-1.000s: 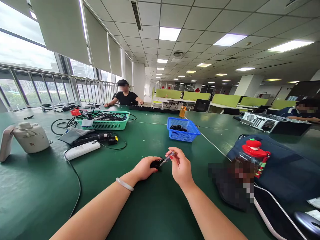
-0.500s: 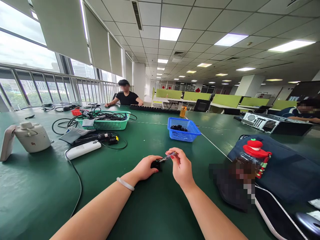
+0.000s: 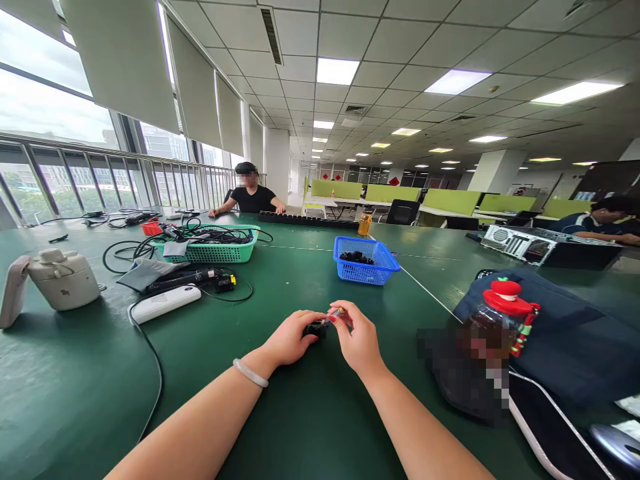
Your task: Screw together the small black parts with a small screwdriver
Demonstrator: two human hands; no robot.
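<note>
My left hand (image 3: 291,337) rests on the green table (image 3: 280,427) with its fingers closed on a small black part (image 3: 316,328). My right hand (image 3: 357,340) pinches a thin clear-handled screwdriver (image 3: 334,315), and the tool's tip meets the black part. The two hands are close together, almost touching. A pale bangle (image 3: 249,373) circles my left wrist.
A blue basket (image 3: 366,259) with dark parts stands beyond my hands. At the left are a green basket (image 3: 213,243) of cables, a white power strip (image 3: 165,301) and a white appliance (image 3: 63,278). A red-capped jar (image 3: 501,317) and dark bag (image 3: 575,340) lie at the right. Two people sit at the far side.
My right hand has moved left and down toward my left hand, bringing the screwdriver in closer over the black part. The left hand has stayed in place.
</note>
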